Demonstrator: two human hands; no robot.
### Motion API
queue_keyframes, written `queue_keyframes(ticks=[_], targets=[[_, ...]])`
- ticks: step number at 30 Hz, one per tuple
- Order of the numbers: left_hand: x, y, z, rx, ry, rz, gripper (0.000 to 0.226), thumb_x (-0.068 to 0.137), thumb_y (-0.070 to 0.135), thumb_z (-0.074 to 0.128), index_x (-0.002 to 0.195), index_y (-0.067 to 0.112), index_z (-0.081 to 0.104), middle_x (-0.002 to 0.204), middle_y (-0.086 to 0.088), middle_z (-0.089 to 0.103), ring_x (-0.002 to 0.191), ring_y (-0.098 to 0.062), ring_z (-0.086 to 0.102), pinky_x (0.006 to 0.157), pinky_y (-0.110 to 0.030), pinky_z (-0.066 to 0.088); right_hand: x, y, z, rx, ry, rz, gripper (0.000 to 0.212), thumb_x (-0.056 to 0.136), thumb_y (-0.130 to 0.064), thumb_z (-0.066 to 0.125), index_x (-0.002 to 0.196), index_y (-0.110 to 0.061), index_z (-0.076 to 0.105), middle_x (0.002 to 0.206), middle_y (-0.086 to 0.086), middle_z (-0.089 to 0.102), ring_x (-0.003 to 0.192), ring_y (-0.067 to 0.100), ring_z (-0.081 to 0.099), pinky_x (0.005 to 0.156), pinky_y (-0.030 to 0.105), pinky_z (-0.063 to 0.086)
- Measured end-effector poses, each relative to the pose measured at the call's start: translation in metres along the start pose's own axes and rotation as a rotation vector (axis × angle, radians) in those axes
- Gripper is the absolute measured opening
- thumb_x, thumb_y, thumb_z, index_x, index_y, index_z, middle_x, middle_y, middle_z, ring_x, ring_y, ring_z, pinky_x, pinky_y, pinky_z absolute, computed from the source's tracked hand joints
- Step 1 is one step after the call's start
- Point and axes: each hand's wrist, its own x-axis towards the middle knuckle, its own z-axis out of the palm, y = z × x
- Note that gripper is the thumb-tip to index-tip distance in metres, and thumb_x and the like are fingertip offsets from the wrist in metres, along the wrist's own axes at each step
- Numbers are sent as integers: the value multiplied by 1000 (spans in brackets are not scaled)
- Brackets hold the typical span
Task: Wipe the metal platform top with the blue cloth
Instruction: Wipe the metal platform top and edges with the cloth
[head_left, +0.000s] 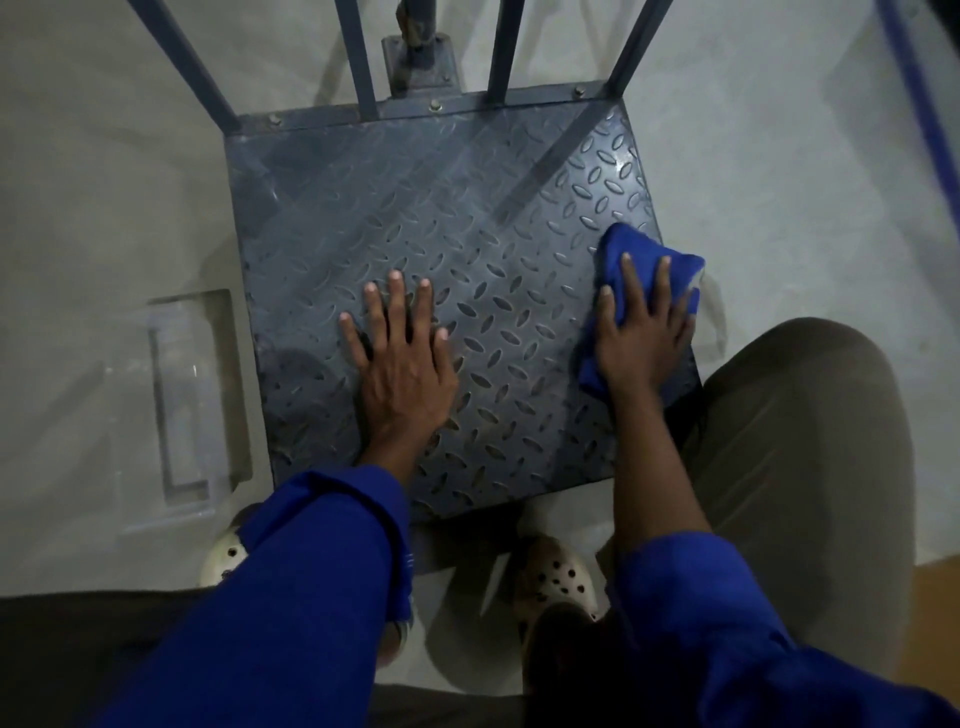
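The metal platform top (426, 218) is a dark grey square of diamond-tread plate, seen from above in the middle of the view. My left hand (400, 364) lies flat on it with the fingers spread, holding nothing. My right hand (644, 332) presses the crumpled blue cloth (631, 254) against the plate at its right edge. Part of the cloth sticks out beyond my fingers and under my palm.
Four blue-grey rails (358, 57) rise from the platform's far edge, beside a bolted post base (421, 62). A clear plastic container (182, 405) sits on the pale floor at the left. My white perforated clogs (556, 577) stand at the near edge, my knee (810, 415) at the right.
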Motion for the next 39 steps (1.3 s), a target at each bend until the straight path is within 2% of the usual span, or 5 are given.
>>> queue_keyframes(ticks=[7, 14, 23, 33, 39], targets=[[9, -48, -11, 37, 22, 6, 61, 114, 49, 24, 172, 32, 14, 181, -7, 7, 167, -33, 8, 132, -63, 12, -102, -58, 22, -49, -255, -516, 58, 111, -63, 28, 166, -51, 15, 179, -10, -5, 165, 28, -11, 133, 52, -5], [6, -46, -14, 43, 36, -17, 70, 111, 50, 31, 173, 24, 11, 181, -10, 5, 167, -33, 5, 132, -64, 9, -7, -33, 6, -30, -115, -106, 61, 107, -70, 22, 165, -53, 15, 179, -6, 0, 165, 32, -5, 132, 59, 5], [6, -46, -15, 68, 22, -31, 70, 109, 45, 21, 172, 14, 16, 181, -10, 5, 168, -31, 6, 132, -63, 10, -79, -141, 52, -11, -153, -635, 54, 109, -59, 36, 162, -48, 36, 178, -6, 17, 165, 32, 6, 131, 57, 11], [3, -47, -15, 49, 91, -24, 65, 114, 42, 21, 173, 20, 9, 182, -5, 6, 168, -28, 6, 132, -61, 10, -8, -95, 30, -26, -59, -248, 56, 109, -64, 27, 164, -53, 25, 179, -9, 9, 165, 31, 4, 132, 57, 8], [4, -47, -13, 21, 98, -30, 64, 113, 39, 21, 173, 16, 15, 181, -10, 11, 168, -29, 9, 133, -61, 11, -61, -152, 55, -22, -99, -533, 55, 109, -58, 34, 163, -48, 32, 178, -6, 15, 165, 32, 5, 131, 57, 10]])
